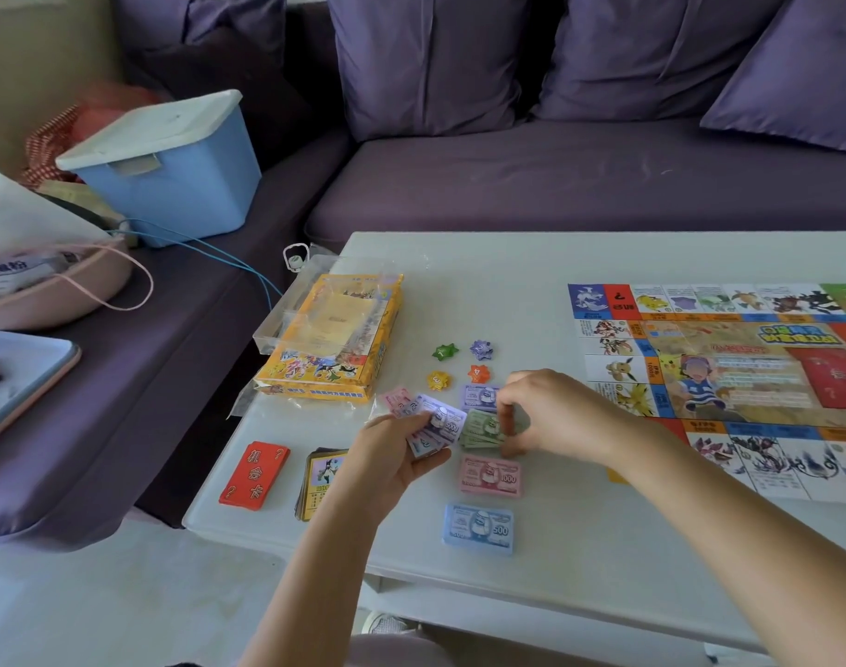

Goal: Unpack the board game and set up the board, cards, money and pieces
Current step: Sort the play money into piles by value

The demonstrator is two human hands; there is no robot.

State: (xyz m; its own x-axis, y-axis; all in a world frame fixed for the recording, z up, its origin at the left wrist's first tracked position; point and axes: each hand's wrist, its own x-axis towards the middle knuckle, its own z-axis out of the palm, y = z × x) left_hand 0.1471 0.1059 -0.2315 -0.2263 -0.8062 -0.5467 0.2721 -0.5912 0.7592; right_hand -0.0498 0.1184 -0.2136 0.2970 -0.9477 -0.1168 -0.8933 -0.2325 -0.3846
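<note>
Pink basket [50,293]: far left, on the sofa seat; printed packets lie inside it
Blue bin [180,180]: behind the basket, white lid closed, so its content is hidden
Game box [336,346]: yellow, lying flat at the left edge of the table; a clear plastic tray and a bag rest on top of it
Table [507,262]: white, glossy and low, in front of a purple sofa [555,185] with cushions
Red deck [255,474]: near the front-left corner, long axis going away from the person, a little tilted
Picture cards [320,479]: a stack just beside the red deck, partly behind the left wrist
Left hand [392,454]: thumb and fingers clamped on a fan of notes [440,418], purple and pink
Pieces: a green star [445,351], a purple star [481,349], a yellow star [437,380] and an orange star [478,374], grouped between box and board
Money: purple pile [478,396], green pile [478,428], pink pile [490,475] and blue pile [478,528], in a column from far to near; each long axis goes left to right, and 1000 and 500 read upright from the person's side
Right hand [550,411]: fingertips pinch the right side of the green pile
Board [728,377]: unfolded flat on the right part of the table, long axis left to right, cut off by the right edge of the view
</note>
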